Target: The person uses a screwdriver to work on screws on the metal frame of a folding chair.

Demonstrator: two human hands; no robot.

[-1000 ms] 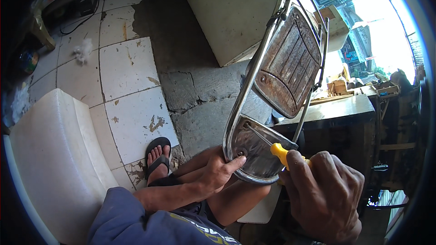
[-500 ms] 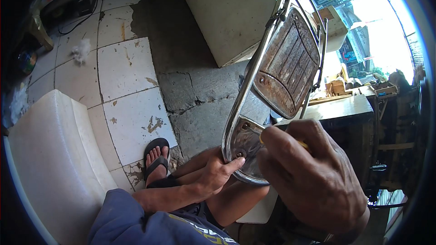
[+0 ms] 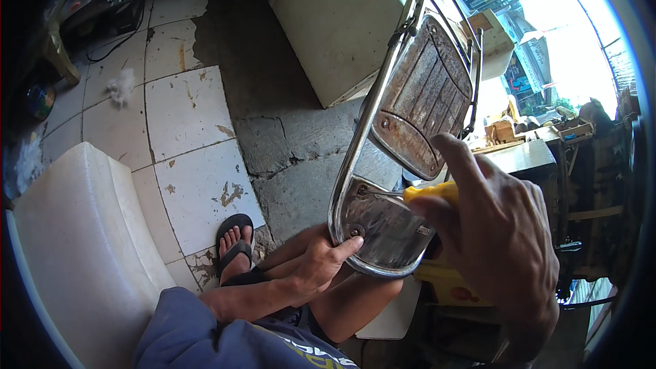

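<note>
Yellow-handled screwdriver [image 3: 432, 193], partly hidden, fills the right hand [image 3: 504, 239], while the left hand [image 3: 320, 260], fingertips unseen, clasps the chair frame [image 3: 358, 135].

Floor in two parts: white tiles [image 3: 188, 109] on the left, chipped and brown-stained; bare grey concrete [image 3: 301, 140] alongside, a crack running across it. Tuft of white fluff [image 3: 121, 87] on the tiles; thin black cable [image 3: 117, 48] above it, near the wooden leg [image 3: 60, 61]. Round, dark object [image 3: 41, 100] at far left, too dim to identify. White padded block [image 3: 89, 232], lower left, taller than wide. Large off-white box [image 3: 338, 31] at top centre, on the concrete. Right side: pale table [image 3: 525, 157] with wood pieces [image 3: 504, 131]; bright opening beyond, buildings [image 3: 529, 72] outside. Yellow container [image 3: 447, 283] lower down, partly hidden.
</note>
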